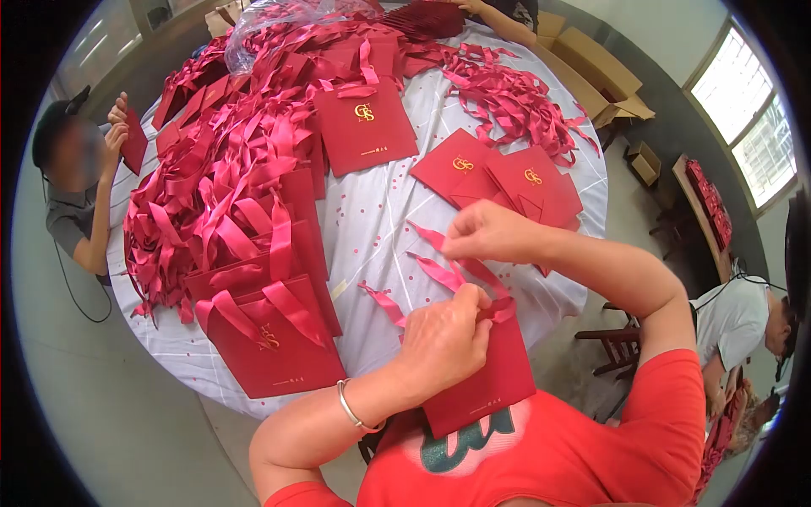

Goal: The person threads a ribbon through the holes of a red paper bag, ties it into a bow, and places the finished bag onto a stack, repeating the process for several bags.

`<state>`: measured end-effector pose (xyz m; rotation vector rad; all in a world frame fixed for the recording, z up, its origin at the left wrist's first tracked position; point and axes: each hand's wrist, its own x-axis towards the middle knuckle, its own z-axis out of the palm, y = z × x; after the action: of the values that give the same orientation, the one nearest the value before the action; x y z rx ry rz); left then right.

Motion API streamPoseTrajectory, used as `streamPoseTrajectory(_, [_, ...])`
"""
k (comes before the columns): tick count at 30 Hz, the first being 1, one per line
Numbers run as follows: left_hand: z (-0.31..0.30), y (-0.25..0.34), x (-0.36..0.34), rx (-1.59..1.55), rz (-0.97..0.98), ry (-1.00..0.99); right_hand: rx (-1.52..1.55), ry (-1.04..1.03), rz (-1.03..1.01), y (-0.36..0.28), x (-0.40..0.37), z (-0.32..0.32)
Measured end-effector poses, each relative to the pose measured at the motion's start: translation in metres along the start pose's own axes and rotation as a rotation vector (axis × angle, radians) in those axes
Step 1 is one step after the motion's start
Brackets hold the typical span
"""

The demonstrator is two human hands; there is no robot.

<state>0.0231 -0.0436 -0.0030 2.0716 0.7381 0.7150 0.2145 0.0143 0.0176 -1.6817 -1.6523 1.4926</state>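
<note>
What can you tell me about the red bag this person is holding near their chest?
The red bag is a small, flat gift bag that looks like paper, deep red with small gold print near its lower edge. It is held tilted in front of the person's red shirt, by the near edge of the table. The left hand grips its top. The right hand pinches a red ribbon that runs from the top of the bag.

Round table [380, 224] w/ white cloth; grey floor [110, 422]; daylight thru windows [752, 118]; cardboard boxes [591, 72], wooden chair [612, 346] nearby.
</note>
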Motion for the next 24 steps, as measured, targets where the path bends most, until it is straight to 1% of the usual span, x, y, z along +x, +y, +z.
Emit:
streamPoseTrajectory(1, [0.001, 0.000, 0.000, 0.001, -0.001, -0.002, -0.013, 0.058, -0.122, 0.001, 0.007, 0.003])
streamPoseTrajectory(3, [0.002, 0.000, 0.000, 0.006, -0.003, -0.001, -0.064, 0.051, -0.110, -0.001, 0.017, 0.008])
streamPoseTrajectory(5, [0.003, 0.001, -0.001, 0.005, 0.013, -0.011, -0.205, 0.215, -0.236, 0.000, 0.027, 0.013])
streamPoseTrajectory(6, [0.003, 0.001, -0.001, 0.006, 0.010, -0.008, -0.206, 0.211, -0.237, -0.001, 0.028, 0.012])
streamPoseTrajectory(8, [0.002, 0.001, -0.001, 0.073, -0.056, -0.036, -0.192, 0.139, -0.203, -0.001, 0.027, 0.008])
streamPoseTrajectory(9, [0.002, 0.001, -0.002, 0.071, -0.057, -0.035, -0.194, 0.137, -0.202, -0.001, 0.022, 0.006])
streamPoseTrajectory(11, [0.001, 0.000, 0.000, 0.079, -0.048, -0.030, -0.203, 0.216, -0.149, -0.009, 0.005, -0.003])
streamPoseTrajectory(12, [0.001, 0.000, 0.000, 0.076, -0.046, -0.027, -0.188, 0.166, -0.108, -0.017, -0.006, -0.006])
streamPoseTrajectory(14, [0.002, -0.001, -0.001, 0.085, 0.029, 0.035, -0.364, 0.116, -0.054, -0.009, -0.014, -0.010])
streamPoseTrajectory(15, [0.003, -0.002, -0.001, 0.085, 0.030, 0.034, -0.374, 0.100, -0.106, -0.007, -0.017, -0.006])
streamPoseTrajectory(16, [0.003, -0.002, -0.002, 0.086, 0.040, 0.032, -0.373, 0.100, -0.103, -0.007, -0.019, -0.004])
streamPoseTrajectory(18, [0.004, -0.002, -0.001, 0.086, 0.048, 0.026, -0.434, 0.082, 0.067, -0.010, -0.018, 0.003])
streamPoseTrajectory(20, [0.004, -0.003, -0.002, 0.099, 0.030, 0.009, -0.412, 0.110, 0.069, -0.009, -0.016, 0.007])
streamPoseTrajectory(22, [0.005, -0.006, -0.001, 0.083, 0.027, 0.012, -0.183, 0.105, 0.063, -0.004, -0.012, 0.009])
streamPoseTrajectory(23, [0.006, -0.007, -0.001, 0.065, 0.027, 0.016, -0.184, 0.100, 0.064, 0.000, -0.009, 0.010])
streamPoseTrajectory(24, [0.006, -0.007, 0.000, 0.063, 0.023, 0.018, -0.130, 0.155, -0.035, 0.005, -0.005, 0.013])
